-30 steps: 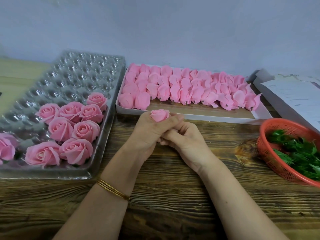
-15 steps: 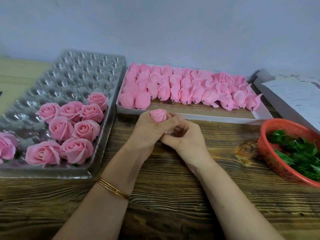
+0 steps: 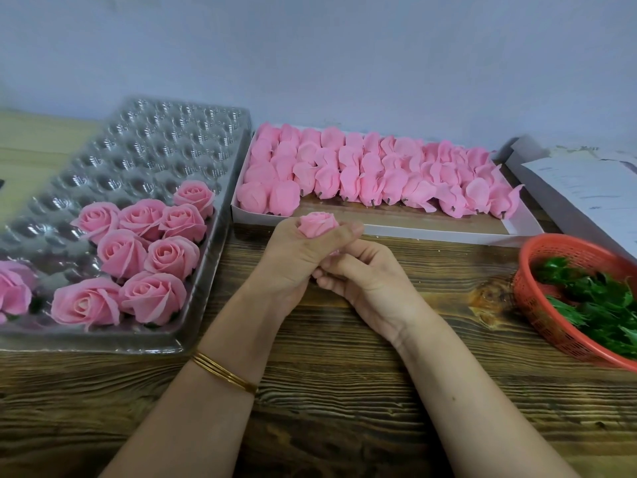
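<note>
Head view: left hand point(image 3: 293, 265) hides base of rosebud point(image 3: 319, 224).

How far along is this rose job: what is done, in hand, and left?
Done: opened roses fill the near corner of the clear tray. In hand: the left hand grips one pink rose while the right hand pinches its base. Left: most tray cups are bare, and closed buds wait in the white box.

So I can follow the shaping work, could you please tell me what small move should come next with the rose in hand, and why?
Probably fold the outer petals outward with the right hand. The rose bud gripped in the left hand is tightly closed, while the roses in the clear tray are all spread open.
</note>
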Action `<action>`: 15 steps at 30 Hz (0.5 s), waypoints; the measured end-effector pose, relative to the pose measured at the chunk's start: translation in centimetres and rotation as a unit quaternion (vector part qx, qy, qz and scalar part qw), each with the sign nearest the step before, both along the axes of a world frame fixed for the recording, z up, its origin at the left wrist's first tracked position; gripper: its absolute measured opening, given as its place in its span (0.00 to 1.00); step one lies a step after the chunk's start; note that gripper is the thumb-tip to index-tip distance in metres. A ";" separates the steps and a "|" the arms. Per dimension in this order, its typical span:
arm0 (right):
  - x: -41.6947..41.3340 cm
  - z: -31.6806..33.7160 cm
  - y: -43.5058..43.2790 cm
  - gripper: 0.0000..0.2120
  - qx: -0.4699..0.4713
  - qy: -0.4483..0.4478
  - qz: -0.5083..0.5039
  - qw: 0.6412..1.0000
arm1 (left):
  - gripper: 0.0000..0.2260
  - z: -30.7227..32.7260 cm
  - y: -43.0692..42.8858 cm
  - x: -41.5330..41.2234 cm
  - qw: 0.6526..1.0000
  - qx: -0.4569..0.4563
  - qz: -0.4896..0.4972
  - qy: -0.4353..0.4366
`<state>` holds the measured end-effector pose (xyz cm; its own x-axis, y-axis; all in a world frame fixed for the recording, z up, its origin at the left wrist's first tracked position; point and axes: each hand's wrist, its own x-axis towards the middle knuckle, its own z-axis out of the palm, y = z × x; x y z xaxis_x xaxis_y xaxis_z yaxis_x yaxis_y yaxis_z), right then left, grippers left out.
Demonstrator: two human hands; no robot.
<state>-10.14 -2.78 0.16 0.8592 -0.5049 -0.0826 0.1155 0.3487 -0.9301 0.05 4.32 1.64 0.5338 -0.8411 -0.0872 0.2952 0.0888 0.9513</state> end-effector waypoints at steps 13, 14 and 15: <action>-0.1 -0.3 0.1 0.12 -0.172 0.033 -0.102 0.979 | 0.21 -0.8 -0.5 0.3 1.000 0.006 0.010 0.003; -0.1 -0.3 0.2 0.11 -0.168 0.034 -0.098 0.980 | 0.19 -0.7 -0.5 0.3 1.000 0.005 0.004 0.003; -0.1 -0.2 0.2 0.10 -0.158 0.033 -0.093 0.982 | 0.18 -0.7 -0.4 0.3 1.000 0.002 -0.002 0.004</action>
<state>-10.27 -2.61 0.00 0.7477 -0.6619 0.0525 0.0865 0.0188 -0.9961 0.37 3.94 0.96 0.5296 -0.8430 -0.0944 0.3033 0.0843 0.9492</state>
